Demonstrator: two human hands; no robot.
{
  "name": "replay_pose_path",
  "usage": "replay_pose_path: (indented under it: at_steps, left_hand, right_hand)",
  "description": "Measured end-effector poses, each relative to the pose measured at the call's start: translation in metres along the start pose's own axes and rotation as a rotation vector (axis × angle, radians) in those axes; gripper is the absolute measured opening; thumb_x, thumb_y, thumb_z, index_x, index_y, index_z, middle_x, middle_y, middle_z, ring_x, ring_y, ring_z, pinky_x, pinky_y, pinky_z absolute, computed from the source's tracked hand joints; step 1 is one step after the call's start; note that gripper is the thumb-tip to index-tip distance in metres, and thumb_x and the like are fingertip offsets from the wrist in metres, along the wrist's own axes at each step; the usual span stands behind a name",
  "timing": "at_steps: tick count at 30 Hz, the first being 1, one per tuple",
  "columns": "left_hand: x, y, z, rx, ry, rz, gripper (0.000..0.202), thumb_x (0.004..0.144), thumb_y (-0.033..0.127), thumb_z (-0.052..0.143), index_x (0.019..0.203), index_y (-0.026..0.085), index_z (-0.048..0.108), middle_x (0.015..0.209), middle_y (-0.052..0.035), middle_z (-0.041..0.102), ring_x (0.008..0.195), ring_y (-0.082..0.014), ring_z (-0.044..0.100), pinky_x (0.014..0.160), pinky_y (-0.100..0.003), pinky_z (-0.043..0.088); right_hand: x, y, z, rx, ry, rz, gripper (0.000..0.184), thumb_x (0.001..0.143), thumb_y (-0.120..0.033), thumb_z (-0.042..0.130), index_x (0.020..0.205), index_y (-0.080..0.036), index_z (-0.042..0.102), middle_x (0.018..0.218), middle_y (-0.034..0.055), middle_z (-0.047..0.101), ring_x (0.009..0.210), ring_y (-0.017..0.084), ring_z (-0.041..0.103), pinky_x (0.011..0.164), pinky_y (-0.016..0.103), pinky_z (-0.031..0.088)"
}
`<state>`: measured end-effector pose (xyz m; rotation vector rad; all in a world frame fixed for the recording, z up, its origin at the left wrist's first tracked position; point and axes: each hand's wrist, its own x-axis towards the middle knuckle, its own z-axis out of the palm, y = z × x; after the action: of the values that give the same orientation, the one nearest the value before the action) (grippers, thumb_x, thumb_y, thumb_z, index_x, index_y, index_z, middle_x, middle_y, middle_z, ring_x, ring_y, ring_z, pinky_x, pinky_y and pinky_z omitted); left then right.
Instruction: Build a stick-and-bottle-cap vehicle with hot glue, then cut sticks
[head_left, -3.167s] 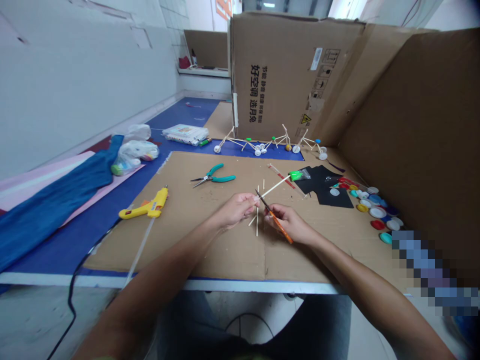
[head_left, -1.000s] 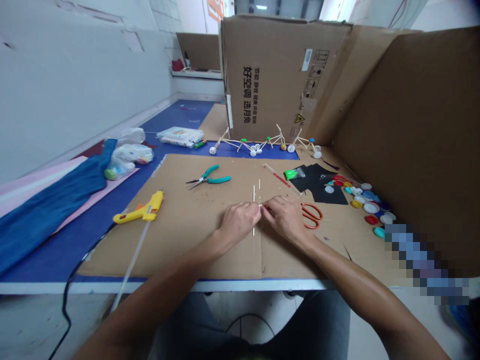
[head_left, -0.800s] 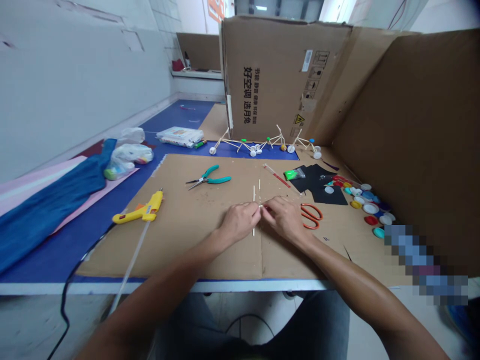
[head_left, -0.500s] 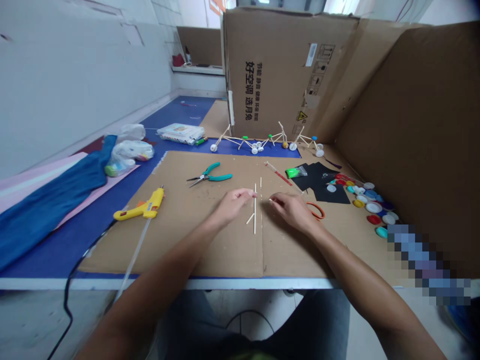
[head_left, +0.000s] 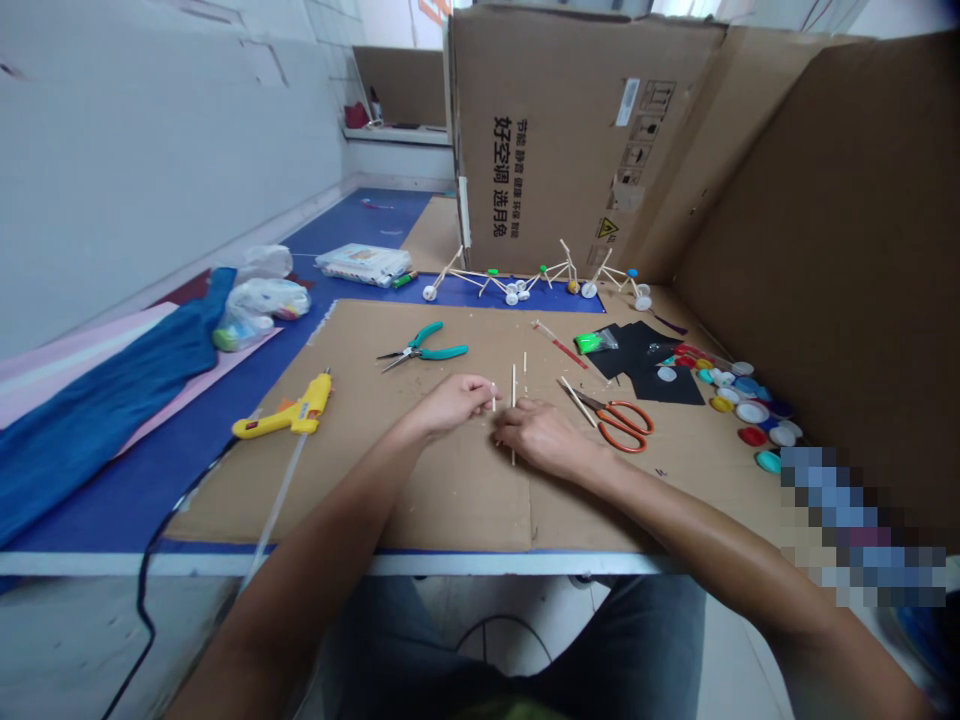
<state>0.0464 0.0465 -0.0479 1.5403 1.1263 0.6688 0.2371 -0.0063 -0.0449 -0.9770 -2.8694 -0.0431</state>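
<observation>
My left hand is closed in a pinch, and a short pale wooden stick shows at its fingertips. Just to its right, my right hand hangs low over the cardboard with its fingers curled together. Whatever lies under those fingertips is hidden. A long thin wooden stick lies on the cardboard, partly covered by my right hand. Beyond it is another short stick piece. Orange-handled scissors lie right of my right hand, with a stick across their blades.
Teal-handled pliers and a yellow glue gun lie to the left. Stick models with cap wheels stand at the back. Bottle caps and black sheets are on the right, before a tall cardboard wall.
My right hand has moved left across the long stick, uncovering the scissors. It now covers the spot of a short slanted stick. My left hand has shifted slightly left, off the long stick.
</observation>
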Motion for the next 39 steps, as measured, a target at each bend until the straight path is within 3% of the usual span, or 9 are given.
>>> replay_pose_path:
  at_steps: [3, 6, 12, 15, 18, 28, 30, 35, 39]
  left_hand:
    - [0.000, 0.001, -0.002, -0.027, -0.016, 0.018, 0.026, 0.077, 0.041, 0.060, 0.069, 0.016, 0.062, 0.063, 0.0010, 0.056, 0.059, -0.0108, 0.043, 0.057, -0.024, 0.032]
    - [0.000, 0.001, -0.005, -0.049, -0.013, 0.043, 0.027, 0.077, 0.040, 0.061, 0.064, 0.017, 0.058, 0.061, 0.0023, 0.053, 0.059, -0.0105, 0.043, 0.058, -0.024, 0.032]
    - [-0.001, 0.000, -0.001, -0.084, -0.006, 0.069, 0.029, 0.079, 0.044, 0.061, 0.069, 0.017, 0.060, 0.062, 0.0030, 0.051, 0.058, -0.0099, 0.042, 0.056, -0.024, 0.030]
    - [0.000, -0.001, 0.006, -0.131, -0.006, 0.066, 0.032, 0.078, 0.048, 0.062, 0.073, 0.017, 0.061, 0.063, 0.0025, 0.052, 0.057, -0.0097, 0.043, 0.054, -0.024, 0.031]
    - [0.000, -0.002, 0.011, -0.148, 0.002, 0.080, 0.032, 0.077, 0.047, 0.064, 0.075, 0.016, 0.063, 0.063, 0.0022, 0.054, 0.056, -0.0093, 0.044, 0.053, -0.023, 0.031]
    - [-0.004, 0.000, 0.015, -0.186, 0.024, 0.056, 0.028, 0.075, 0.044, 0.068, 0.075, 0.016, 0.063, 0.063, 0.0011, 0.058, 0.057, -0.0091, 0.049, 0.054, -0.022, 0.035]
    - [-0.003, 0.000, 0.014, -0.178, 0.021, 0.058, 0.029, 0.075, 0.044, 0.068, 0.071, 0.016, 0.062, 0.063, 0.0011, 0.058, 0.056, -0.0088, 0.048, 0.055, -0.022, 0.036]
    - [-0.002, -0.003, 0.012, -0.200, -0.063, 0.022, 0.031, 0.077, 0.045, 0.066, 0.067, 0.016, 0.059, 0.057, 0.0023, 0.055, 0.054, -0.0085, 0.047, 0.053, -0.022, 0.034]
    - [-0.002, -0.002, 0.012, -0.211, -0.085, 0.006, 0.028, 0.077, 0.042, 0.068, 0.069, 0.016, 0.062, 0.059, 0.0015, 0.057, 0.055, -0.0085, 0.049, 0.053, -0.021, 0.035]
  right_hand:
    - [0.011, -0.003, 0.001, -0.056, -0.077, -0.028, 0.016, 0.096, -0.016, 0.056, 0.091, -0.012, 0.071, 0.096, 0.0128, 0.070, 0.090, 0.021, 0.058, 0.077, 0.031, 0.040]
    - [0.013, 0.000, 0.005, 0.022, -0.007, 0.010, 0.018, 0.097, -0.017, 0.051, 0.090, -0.012, 0.068, 0.096, 0.0140, 0.070, 0.087, 0.021, 0.059, 0.077, 0.032, 0.041]
    - [0.011, 0.012, 0.011, 0.847, 0.401, 0.469, 0.013, 0.092, -0.030, 0.054, 0.088, -0.018, 0.059, 0.074, -0.0003, 0.062, 0.063, 0.012, 0.053, 0.062, 0.024, 0.040]
    - [0.014, 0.016, 0.014, 1.208, 0.457, 0.539, 0.020, 0.084, -0.036, 0.063, 0.089, -0.018, 0.057, 0.073, -0.0019, 0.062, 0.061, 0.011, 0.055, 0.058, 0.024, 0.041]
    - [0.016, 0.017, 0.016, 1.371, 0.482, 0.559, 0.027, 0.078, -0.040, 0.070, 0.090, -0.019, 0.057, 0.071, -0.0027, 0.062, 0.059, 0.012, 0.056, 0.056, 0.024, 0.042]
    - [0.013, 0.015, 0.021, 1.341, 0.524, 0.529, 0.028, 0.080, -0.042, 0.071, 0.091, -0.018, 0.064, 0.070, -0.0015, 0.063, 0.059, 0.011, 0.054, 0.057, 0.024, 0.043]
    - [0.011, 0.015, 0.024, 1.298, 0.511, 0.489, 0.029, 0.080, -0.038, 0.071, 0.100, -0.018, 0.064, 0.077, 0.0002, 0.066, 0.066, 0.012, 0.058, 0.063, 0.026, 0.047]
    - [0.007, 0.017, 0.023, 1.166, 0.416, 0.380, 0.057, 0.077, -0.025, 0.073, 0.130, -0.017, 0.057, 0.089, 0.0024, 0.068, 0.076, 0.014, 0.063, 0.074, 0.029, 0.052]
    - [0.004, 0.015, 0.015, 0.965, 0.397, 0.377, 0.042, 0.082, -0.026, 0.071, 0.122, -0.016, 0.065, 0.084, 0.0026, 0.068, 0.073, 0.014, 0.062, 0.071, 0.028, 0.050]
